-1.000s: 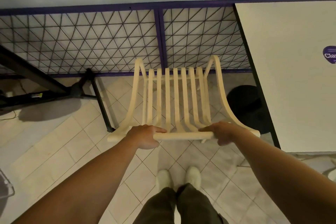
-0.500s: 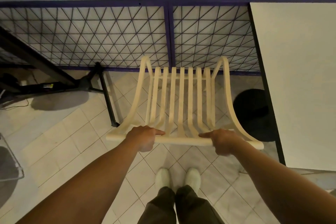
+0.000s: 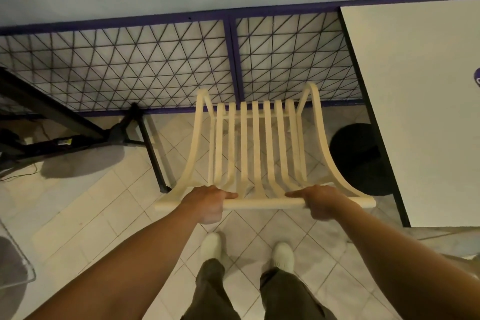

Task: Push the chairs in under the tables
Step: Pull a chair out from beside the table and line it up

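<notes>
tiled floor [image 3: 85,215], mesh fence [image 3: 130,65] at 12. both hands, left hand [image 3: 207,202] and right hand [image 3: 320,201], wrapped tight on the chair [image 3: 255,148] top rail; tabletop [image 3: 426,112] at 3. next, i'd say: swing right, shove under.

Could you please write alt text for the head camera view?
Both hands, left and right, grip the top rail of a cream slatted chair on a tiled floor, with a white table to its right.
</notes>
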Action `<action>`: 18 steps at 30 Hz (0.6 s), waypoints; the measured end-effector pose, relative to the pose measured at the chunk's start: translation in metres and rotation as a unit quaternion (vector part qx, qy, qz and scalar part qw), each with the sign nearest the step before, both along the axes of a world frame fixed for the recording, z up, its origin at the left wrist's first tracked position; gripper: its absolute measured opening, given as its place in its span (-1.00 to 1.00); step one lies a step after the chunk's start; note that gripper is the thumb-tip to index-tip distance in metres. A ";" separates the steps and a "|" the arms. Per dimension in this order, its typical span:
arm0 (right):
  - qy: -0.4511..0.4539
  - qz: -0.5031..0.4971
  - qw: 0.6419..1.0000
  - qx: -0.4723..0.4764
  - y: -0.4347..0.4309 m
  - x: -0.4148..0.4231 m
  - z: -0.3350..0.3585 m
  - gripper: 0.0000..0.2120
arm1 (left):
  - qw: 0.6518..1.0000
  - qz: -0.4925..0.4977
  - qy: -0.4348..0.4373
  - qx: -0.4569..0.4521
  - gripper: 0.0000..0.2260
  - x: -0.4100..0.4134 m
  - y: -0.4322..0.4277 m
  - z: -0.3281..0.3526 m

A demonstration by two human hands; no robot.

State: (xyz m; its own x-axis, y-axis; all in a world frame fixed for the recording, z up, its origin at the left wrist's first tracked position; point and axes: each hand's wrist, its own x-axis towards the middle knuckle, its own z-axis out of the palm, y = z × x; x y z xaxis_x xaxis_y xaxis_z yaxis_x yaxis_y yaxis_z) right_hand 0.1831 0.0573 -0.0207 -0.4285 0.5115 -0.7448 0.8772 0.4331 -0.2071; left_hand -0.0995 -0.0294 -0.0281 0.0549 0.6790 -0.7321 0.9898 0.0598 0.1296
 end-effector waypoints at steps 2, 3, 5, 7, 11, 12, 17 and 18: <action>-0.003 -0.019 1.000 0.003 -0.009 -0.007 0.000 -0.29 | 1.000 -0.016 0.001 -0.008 -0.35 -0.009 -0.001 0.000; -0.003 -0.030 1.000 0.008 -0.014 -0.013 -0.001 -0.30 | 1.000 -0.026 0.004 -0.009 -0.35 -0.016 -0.001 0.000; -0.004 -0.052 0.999 0.016 -0.023 -0.025 -0.001 -0.32 | 0.999 -0.047 0.011 -0.005 -0.35 -0.030 0.002 0.001; -0.014 -0.064 0.998 0.023 -0.032 -0.039 -0.004 -0.31 | 0.997 -0.069 0.018 0.001 -0.35 -0.046 0.009 0.001; -0.018 -0.136 0.990 0.027 -0.052 -0.065 -0.012 -0.28 | 0.993 -0.120 0.017 0.008 -0.40 -0.075 0.024 0.001; -0.016 -0.153 0.988 0.027 -0.055 -0.069 -0.014 -0.29 | 0.991 -0.131 0.015 0.009 -0.41 -0.081 0.029 0.001; 0.005 -0.203 0.979 0.026 -0.075 -0.094 -0.016 -0.32 | 0.981 -0.190 0.013 0.020 -0.44 -0.106 0.049 0.006; 0.009 -0.210 0.977 0.030 -0.078 -0.098 -0.016 -0.32 | 0.979 -0.200 0.015 0.022 -0.44 -0.109 0.052 0.006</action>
